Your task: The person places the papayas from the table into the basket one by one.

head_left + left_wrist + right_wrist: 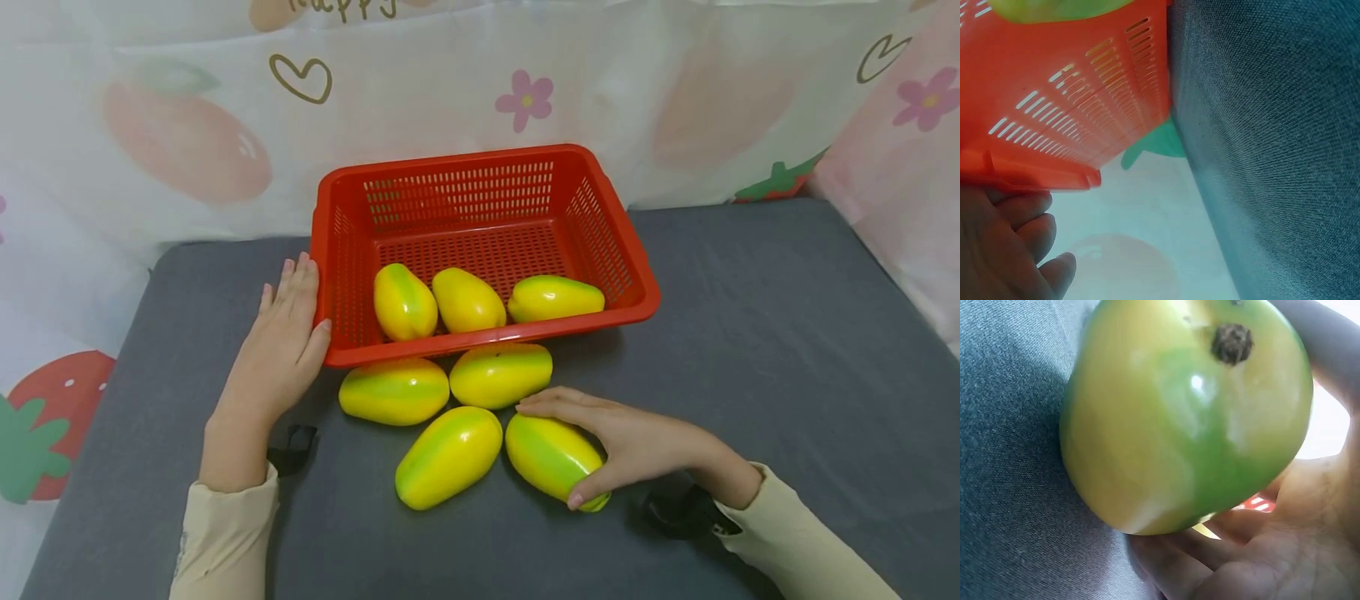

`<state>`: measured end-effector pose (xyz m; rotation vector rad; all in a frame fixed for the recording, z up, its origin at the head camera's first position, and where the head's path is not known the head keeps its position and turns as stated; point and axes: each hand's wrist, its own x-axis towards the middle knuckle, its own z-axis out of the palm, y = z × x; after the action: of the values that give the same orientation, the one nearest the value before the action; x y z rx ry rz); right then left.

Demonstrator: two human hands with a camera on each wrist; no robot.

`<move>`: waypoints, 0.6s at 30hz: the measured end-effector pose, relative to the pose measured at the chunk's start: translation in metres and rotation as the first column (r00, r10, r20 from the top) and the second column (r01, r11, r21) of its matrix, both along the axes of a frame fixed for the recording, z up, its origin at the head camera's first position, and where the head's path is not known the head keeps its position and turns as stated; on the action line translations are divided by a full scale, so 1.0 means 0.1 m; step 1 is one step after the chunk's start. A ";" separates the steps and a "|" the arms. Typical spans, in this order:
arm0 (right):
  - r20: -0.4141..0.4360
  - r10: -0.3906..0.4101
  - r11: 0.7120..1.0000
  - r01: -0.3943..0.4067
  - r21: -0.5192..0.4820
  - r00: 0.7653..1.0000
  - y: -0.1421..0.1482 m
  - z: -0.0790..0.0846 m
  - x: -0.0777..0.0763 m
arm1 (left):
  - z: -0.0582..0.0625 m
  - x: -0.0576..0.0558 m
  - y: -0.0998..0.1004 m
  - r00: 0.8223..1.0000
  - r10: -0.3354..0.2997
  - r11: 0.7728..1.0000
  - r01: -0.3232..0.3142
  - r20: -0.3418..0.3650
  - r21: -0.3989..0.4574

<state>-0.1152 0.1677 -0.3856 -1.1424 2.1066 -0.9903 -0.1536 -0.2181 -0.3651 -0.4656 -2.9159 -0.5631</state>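
Note:
My right hand (pixel 637 442) grips a yellow-green papaya (pixel 547 458) on the table, fingers over its far side and thumb on its near end. In the right wrist view the dark stem scar of that papaya (pixel 1179 431) faces the camera. My left hand (pixel 273 358) rests against the left side of a red plastic basket (pixel 480 335), its fingers extended along the rim. Three papayas lie inside, along the basket's front wall: one at left (pixel 405 304), one in the middle (pixel 468 300), one at right (pixel 555 298).
Three more papayas lie on the grey table (pixel 765 350) before the basket: one left (pixel 393 392), one right (pixel 502 375), and one nearer (pixel 450 458), beside the gripped one. Behind the basket hangs a white printed curtain (pixel 420 92).

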 end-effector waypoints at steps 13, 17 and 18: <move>0.059 0.095 0.994 -0.097 0.040 0.994 0.09 -0.01 -0.04 | 0.00 0.00 0.01 1.000 0.001 1.000 -0.001 0.009 0.006; 0.054 0.135 0.990 -0.137 0.026 0.989 0.10 -0.01 -0.06 | -0.01 0.00 0.01 1.000 0.003 1.000 -0.003 0.006 0.003; 0.057 0.137 0.990 -0.139 0.021 0.989 0.11 -0.01 -0.06 | -0.01 -0.01 0.01 1.000 0.004 1.000 -0.004 0.005 0.001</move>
<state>-0.1215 0.1782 -0.3870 -1.2167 1.9628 -0.9177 -0.1542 -0.2171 -0.3661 -0.4588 -2.9207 -0.5665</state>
